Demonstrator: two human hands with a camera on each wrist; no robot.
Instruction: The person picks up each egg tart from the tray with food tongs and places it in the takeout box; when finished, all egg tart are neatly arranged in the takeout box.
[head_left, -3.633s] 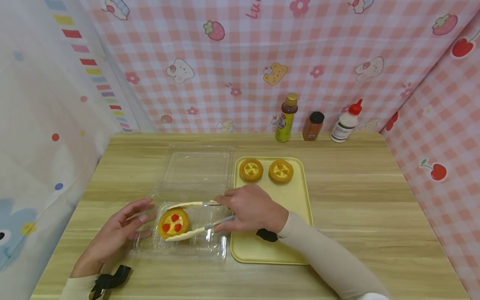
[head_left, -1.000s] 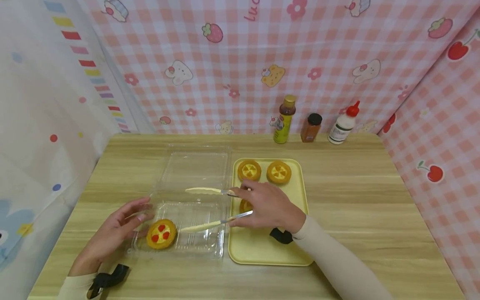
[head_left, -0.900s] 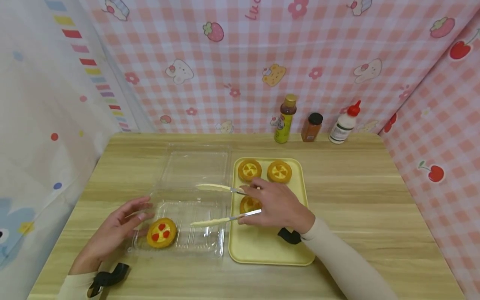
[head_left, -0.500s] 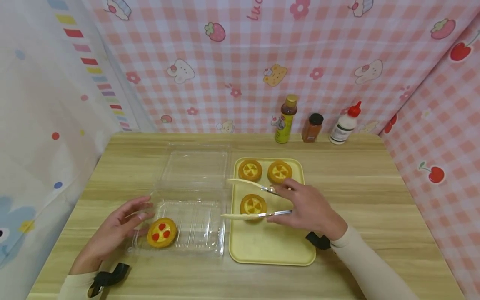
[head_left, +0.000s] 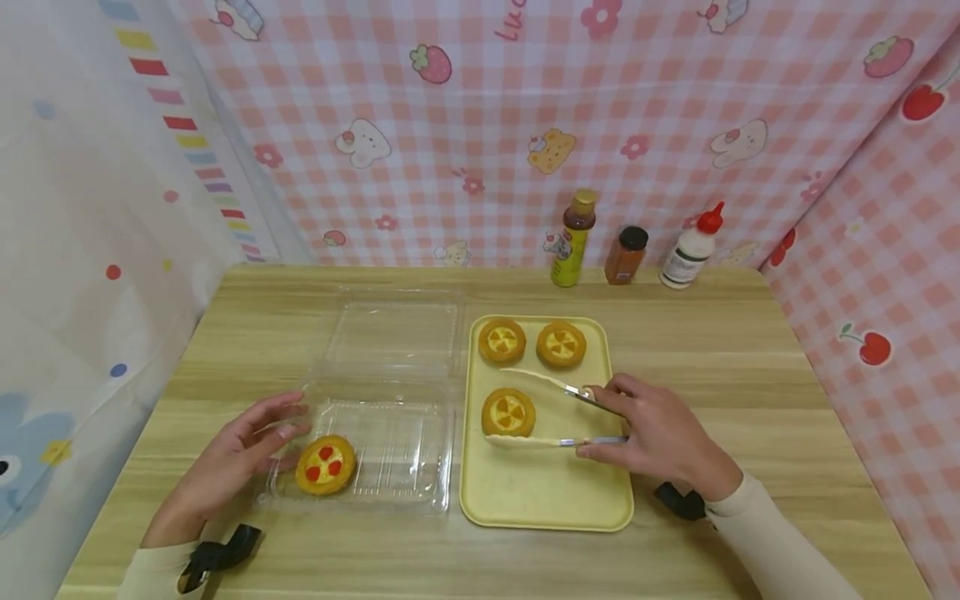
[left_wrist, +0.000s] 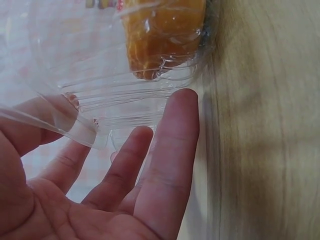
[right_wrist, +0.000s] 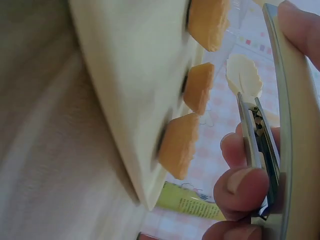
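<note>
My right hand (head_left: 660, 433) grips the tongs (head_left: 592, 440), which have cream scalloped tips and metal arms. Their spread tips lie on either side of an egg tart (head_left: 508, 412) with orange wedge-shaped pieces on top. That tart sits on a yellow tray (head_left: 547, 500). The right wrist view shows my fingers (right_wrist: 242, 187) curled round the tongs. My left hand (head_left: 232, 458) is at the left edge of a clear plastic clamshell box (head_left: 397, 492), its fingers (left_wrist: 172, 150) fairly straight against the plastic. Inside the box's left end is a tart (head_left: 326, 465) with red heart-shaped pieces.
Two more wedge-topped tarts stand at the tray's back, a left one (head_left: 502, 341) and a right one (head_left: 561, 344). The box's lid (head_left: 393, 333) lies folded back. Along the wall stand a yellow-green bottle (head_left: 573, 242), a black-capped jar (head_left: 626, 254) and a red-tipped bottle (head_left: 692, 250).
My right hand has drawn the tongs rightward from the box to over the tray. A third wedge-topped tart has come into view there. The heart-topped tart stays in the box; my left hand barely moved.
</note>
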